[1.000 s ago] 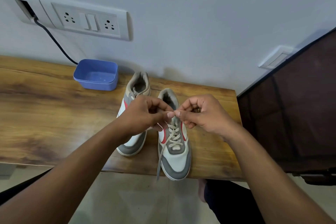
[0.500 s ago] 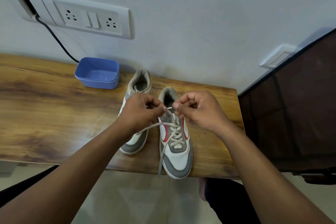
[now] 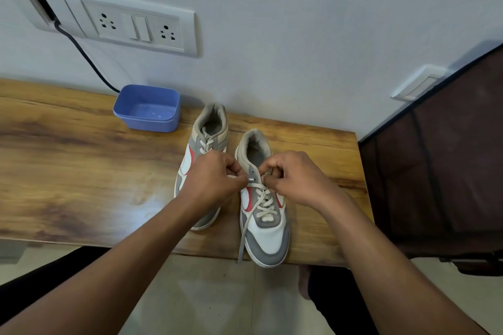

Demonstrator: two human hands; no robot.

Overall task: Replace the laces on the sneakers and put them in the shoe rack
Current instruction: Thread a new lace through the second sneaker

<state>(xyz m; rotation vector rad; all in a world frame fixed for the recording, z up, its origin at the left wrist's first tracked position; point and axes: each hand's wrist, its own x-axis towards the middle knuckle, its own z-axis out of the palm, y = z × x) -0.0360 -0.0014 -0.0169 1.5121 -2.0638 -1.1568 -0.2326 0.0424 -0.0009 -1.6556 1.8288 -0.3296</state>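
Observation:
Two grey, white and red sneakers stand side by side on the wooden table (image 3: 81, 171), toes towards me. The left sneaker (image 3: 208, 133) is laced. The right sneaker (image 3: 268, 234) has a beige lace (image 3: 262, 200) crossed up most of its eyelets, with one loose end hanging over the table's front edge. My left hand (image 3: 215, 179) pinches the lace's white tip beside an upper eyelet. My right hand (image 3: 296, 177) pinches the lace at the tongue, just right of that tip.
A blue plastic tub (image 3: 148, 109) sits at the back against the wall. A socket panel (image 3: 136, 27) with a black cable (image 3: 84, 57) is on the wall above it. A dark brown cabinet (image 3: 435, 171) stands to the right of the table.
Both hands dropped a little closer to the right sneaker's upper eyelets. The lace end held by my left hand now points its tip at an eyelet; the slack loop is pulled tighter.

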